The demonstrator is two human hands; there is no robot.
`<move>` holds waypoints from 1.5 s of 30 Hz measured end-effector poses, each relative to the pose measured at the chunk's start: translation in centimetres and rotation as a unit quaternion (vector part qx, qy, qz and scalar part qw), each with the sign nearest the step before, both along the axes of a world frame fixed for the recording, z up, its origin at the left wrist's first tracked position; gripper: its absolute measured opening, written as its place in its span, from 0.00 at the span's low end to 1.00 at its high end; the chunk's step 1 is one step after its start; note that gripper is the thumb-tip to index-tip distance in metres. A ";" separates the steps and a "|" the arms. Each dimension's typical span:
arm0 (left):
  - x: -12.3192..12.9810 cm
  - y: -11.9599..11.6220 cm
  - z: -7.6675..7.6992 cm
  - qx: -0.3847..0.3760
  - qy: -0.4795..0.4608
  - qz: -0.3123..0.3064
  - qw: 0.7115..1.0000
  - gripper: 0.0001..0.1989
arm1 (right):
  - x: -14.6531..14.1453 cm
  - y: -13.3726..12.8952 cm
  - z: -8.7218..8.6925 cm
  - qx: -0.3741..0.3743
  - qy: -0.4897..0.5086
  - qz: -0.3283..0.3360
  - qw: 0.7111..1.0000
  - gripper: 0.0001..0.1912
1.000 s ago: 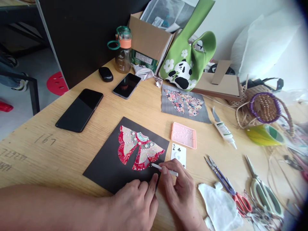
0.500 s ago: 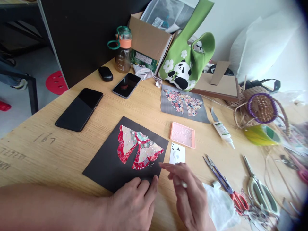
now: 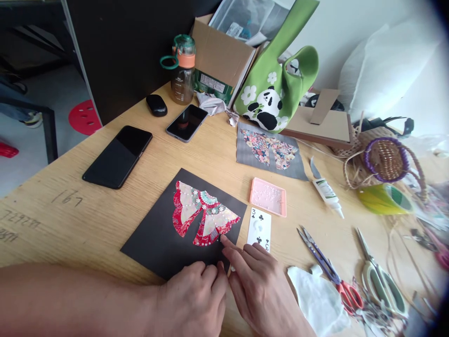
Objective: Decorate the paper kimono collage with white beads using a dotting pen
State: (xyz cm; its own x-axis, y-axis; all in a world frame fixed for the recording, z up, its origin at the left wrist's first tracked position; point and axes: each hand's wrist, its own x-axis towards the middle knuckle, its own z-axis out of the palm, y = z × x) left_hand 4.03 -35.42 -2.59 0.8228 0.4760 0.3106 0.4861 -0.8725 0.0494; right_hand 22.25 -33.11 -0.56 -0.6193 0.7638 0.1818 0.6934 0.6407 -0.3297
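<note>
A fan-shaped piece of red and cream patterned fabric (image 3: 210, 220) with small beads lies on a black sheet (image 3: 154, 234). My left hand (image 3: 199, 295) rests on the sheet's near edge, its fingers curled together; what they hold, if anything, is hidden. My right hand (image 3: 254, 281) reaches in from the right, its index fingertip touching the beads at the fabric's lower right edge. A small pale thing, too small to name, shows by its curled fingers. Beyond it lie a playing card (image 3: 258, 227) with a white blob and a pink tray (image 3: 268, 196) of beads.
Two phones (image 3: 117, 157), a mouse (image 3: 156, 105) and a bottle (image 3: 183, 70) stand to the left. Behind are a cardboard box (image 3: 220, 51), green bag (image 3: 273, 89) and floral piece (image 3: 270, 150). Rightward lie a glue bottle (image 3: 327, 192), scissors (image 3: 324, 262), white cloth (image 3: 317, 299) and basket (image 3: 386, 159).
My right hand has moved left, from beside the black sheet onto the beads at the fabric's edge. More of the card and the white cloth now shows. My left hand has hardly moved.
</note>
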 end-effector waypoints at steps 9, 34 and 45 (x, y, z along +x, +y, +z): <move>0.0 -0.1 -0.7 0.005 0.027 -0.024 0.999 0.14 | 1.3 -0.1 0.7 -0.036 0.123 -0.078 0.989 0.18; -0.2 -0.3 -1.4 0.007 0.043 -0.024 0.999 0.12 | 7.7 12.6 -0.1 -0.104 0.061 -0.365 0.923 0.17; -0.1 -0.5 -1.3 0.010 0.049 -0.028 0.998 0.13 | 7.4 13.0 -0.4 -0.062 0.039 -0.355 0.932 0.12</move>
State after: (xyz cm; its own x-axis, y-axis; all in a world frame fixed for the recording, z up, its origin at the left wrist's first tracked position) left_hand 3.93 -35.87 -3.93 0.8746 0.4230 0.2370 0.4383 -0.8987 -0.0138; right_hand 29.62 -20.15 -0.92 0.0609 0.9943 0.0874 0.8989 -0.0166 -0.4379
